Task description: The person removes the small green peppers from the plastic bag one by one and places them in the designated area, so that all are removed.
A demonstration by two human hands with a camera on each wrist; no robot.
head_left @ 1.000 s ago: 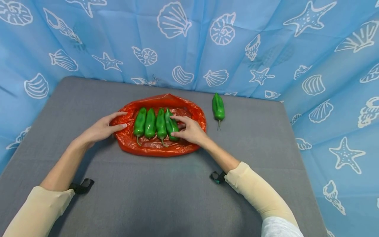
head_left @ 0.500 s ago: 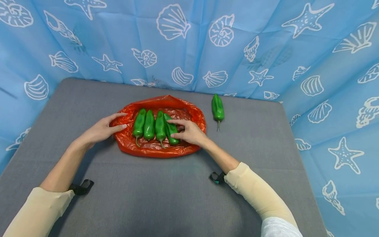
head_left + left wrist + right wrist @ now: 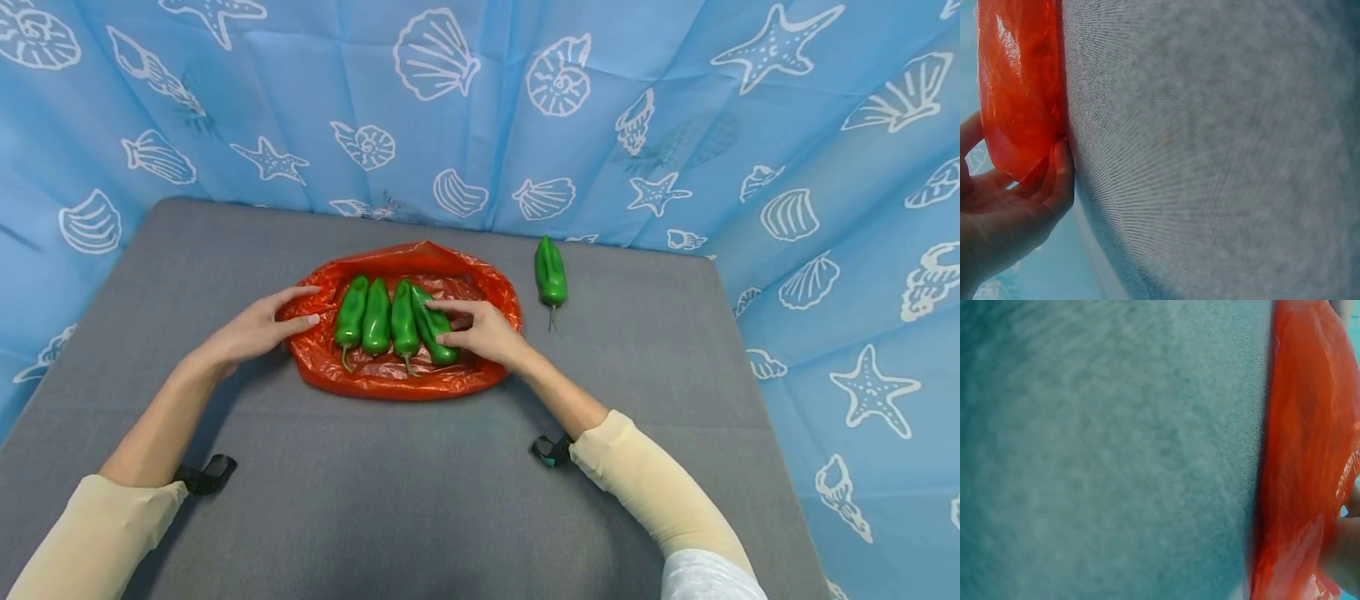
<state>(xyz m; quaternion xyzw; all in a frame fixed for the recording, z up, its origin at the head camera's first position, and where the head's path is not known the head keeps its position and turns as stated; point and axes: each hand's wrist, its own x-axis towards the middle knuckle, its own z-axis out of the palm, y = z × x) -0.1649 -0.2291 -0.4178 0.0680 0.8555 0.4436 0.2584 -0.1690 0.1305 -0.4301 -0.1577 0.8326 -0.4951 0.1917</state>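
Note:
In the head view a red plastic bag (image 3: 333, 379) lies with its mouth spread wide, and several long green peppers sit inside side by side. My left hand (image 3: 258, 329) holds the bag's left end, thumb and forefinger at the rim; in the left wrist view its other fingers (image 3: 1054, 181) curl against the outside. Over the bag's right side reaches my right hand (image 3: 483, 333), thumb and forefinger on the rightmost green pepper (image 3: 442, 354). That pepper leans, its top close to the neighbouring pepper (image 3: 403, 321). The right wrist view shows mostly the bag's outer side (image 3: 1310, 437).
Another green pepper (image 3: 551, 271) lies on the grey table (image 3: 390, 500) to the right of the bag, near the far edge. A blue curtain (image 3: 480, 125) with white shell prints hangs behind and along the right side.
The rightmost pepper in the bag has shifted, its stem end swinging right with my right hand. The other peppers have edged slightly left. My left hand keeps its place on the bag.

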